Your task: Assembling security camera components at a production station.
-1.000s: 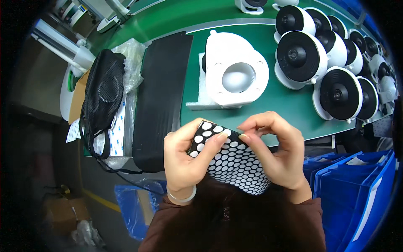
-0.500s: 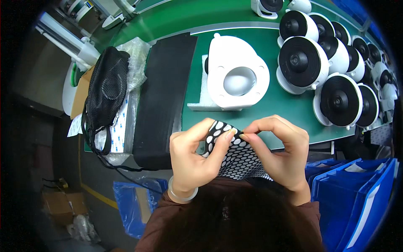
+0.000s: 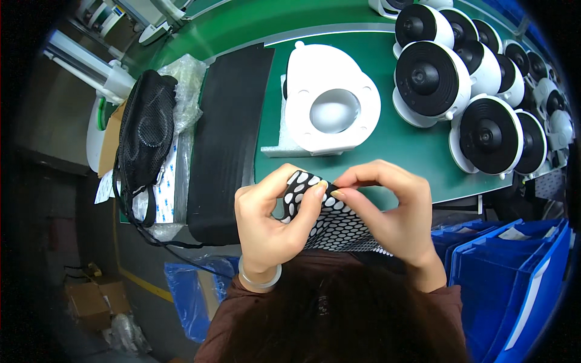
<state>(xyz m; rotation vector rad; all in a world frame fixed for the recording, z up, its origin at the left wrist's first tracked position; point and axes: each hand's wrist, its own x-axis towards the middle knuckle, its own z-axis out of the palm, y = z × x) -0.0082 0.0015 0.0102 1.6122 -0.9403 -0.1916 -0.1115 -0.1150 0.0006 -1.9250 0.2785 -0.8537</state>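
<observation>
Close to my body I hold a bendy black sheet covered in rows of white dots [image 3: 343, 228]. My left hand [image 3: 273, 224] pinches its upper edge between thumb and fingers, and the corner there curls over. Right beside it, the thumb and index finger of my right hand [image 3: 387, 209] pinch the same edge. Whether a small piece sits between those right fingertips is too fine to see. Just beyond my hands, a white rounded housing with a round opening [image 3: 302, 112] lies on a pale foam block [image 3: 283, 149] on the green table.
Several white cameras with black round fronts [image 3: 426, 77] crowd the table's right side. To the left lie a black mat [image 3: 229, 133], a black mesh pouch with a cord [image 3: 147, 124] and bubble wrap [image 3: 190, 91]. Blue bins [image 3: 505, 284] stand at the lower right.
Both hands and the dotted sheet have shifted slightly left and up in the picture, as has much of the table scene. The pinching grip on the edge looks much the same.
</observation>
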